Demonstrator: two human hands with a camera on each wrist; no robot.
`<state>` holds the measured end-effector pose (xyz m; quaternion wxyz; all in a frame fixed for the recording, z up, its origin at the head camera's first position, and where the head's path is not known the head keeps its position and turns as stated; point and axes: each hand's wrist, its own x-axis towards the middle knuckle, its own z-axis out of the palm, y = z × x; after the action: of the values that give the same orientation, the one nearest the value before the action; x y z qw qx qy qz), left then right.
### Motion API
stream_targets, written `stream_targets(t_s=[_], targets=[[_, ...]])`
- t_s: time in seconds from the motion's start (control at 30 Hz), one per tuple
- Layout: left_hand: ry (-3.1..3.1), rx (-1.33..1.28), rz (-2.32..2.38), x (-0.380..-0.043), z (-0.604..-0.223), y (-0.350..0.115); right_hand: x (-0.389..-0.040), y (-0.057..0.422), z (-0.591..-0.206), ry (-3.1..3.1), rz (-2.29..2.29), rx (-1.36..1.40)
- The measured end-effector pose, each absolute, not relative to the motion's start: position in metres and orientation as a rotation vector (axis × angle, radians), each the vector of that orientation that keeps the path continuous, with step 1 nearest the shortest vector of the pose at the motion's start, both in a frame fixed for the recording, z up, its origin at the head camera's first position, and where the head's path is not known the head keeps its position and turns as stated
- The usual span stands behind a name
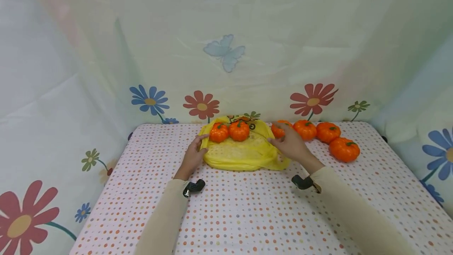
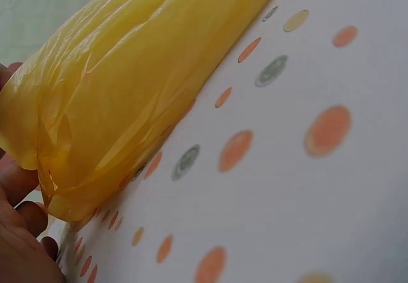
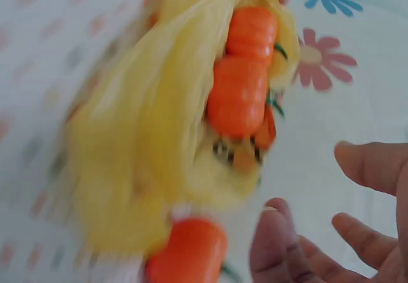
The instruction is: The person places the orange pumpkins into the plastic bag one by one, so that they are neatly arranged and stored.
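A yellow plastic bag [image 1: 244, 154] lies on the table with its mouth spread. Two small orange pumpkins with green stems, a left one [image 1: 219, 133] and a right one [image 1: 239, 131], sit in its opening. My left hand [image 1: 192, 156] grips the bag's left edge, fingers partly hidden behind the plastic in the left wrist view. At the bag's right side my right hand [image 1: 291, 145] has its thumb and fingers spread, holding nothing. It partly covers a third pumpkin [image 1: 281, 128], which shows beside the bag in the right wrist view.
More orange pumpkins stand right of my right hand: one close by [image 1: 305, 130], one beyond it [image 1: 328, 132] and one nearer the front [image 1: 344, 150]. A dotted cloth [image 1: 226, 207] covers the table. A flowered curtain [image 1: 255, 85] hangs behind.
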<state>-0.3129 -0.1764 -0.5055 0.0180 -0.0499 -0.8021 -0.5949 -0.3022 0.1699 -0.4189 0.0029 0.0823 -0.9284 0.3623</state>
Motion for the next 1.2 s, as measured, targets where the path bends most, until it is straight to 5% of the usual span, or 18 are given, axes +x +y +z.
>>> stream_targets(t_s=[0.27,0.6,1.2], targets=[[-2.504,-0.157,-1.83,-0.313,-0.506,-0.176,-0.259,0.255,-0.421,-2.575,1.006,-0.06],[-2.52,-0.143,-1.817,-0.315,-0.506,-0.176,-0.239,0.345,-0.446,-2.396,1.419,-0.475],[-2.517,-0.124,-1.805,-0.314,-0.508,-0.177,-0.26,0.358,-0.488,-2.596,1.585,-0.527]])
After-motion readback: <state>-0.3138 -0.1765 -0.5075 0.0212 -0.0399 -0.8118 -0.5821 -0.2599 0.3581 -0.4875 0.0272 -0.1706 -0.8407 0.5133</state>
